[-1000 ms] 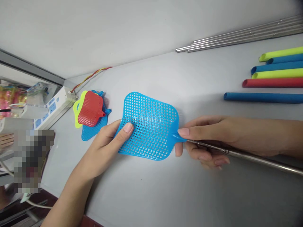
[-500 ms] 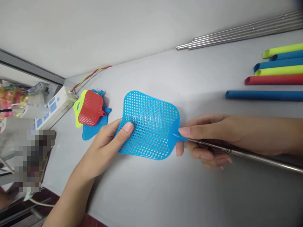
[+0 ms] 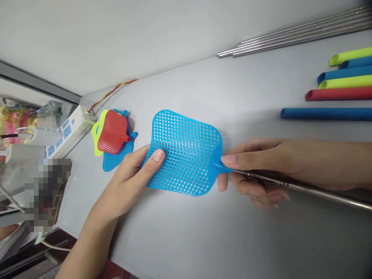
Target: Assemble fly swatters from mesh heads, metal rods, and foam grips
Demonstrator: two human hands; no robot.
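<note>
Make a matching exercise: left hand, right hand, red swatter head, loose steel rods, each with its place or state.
Column one:
1 left hand
2 right hand
3 red swatter head
4 loose steel rods

Column two:
A lying on a yellow swatter head and a blue swatter head
B side by side, away from the hands
C thumb on the blue mesh swatter head
D gripping a steel rod at the swatter's neck

Pairs: 1-C, 2-D, 3-A, 4-B

Our view has tilted slightly: the foam tubes (image 3: 340, 93) and steel rods (image 3: 296, 35) sit higher in frame than 1 second ago.
</note>
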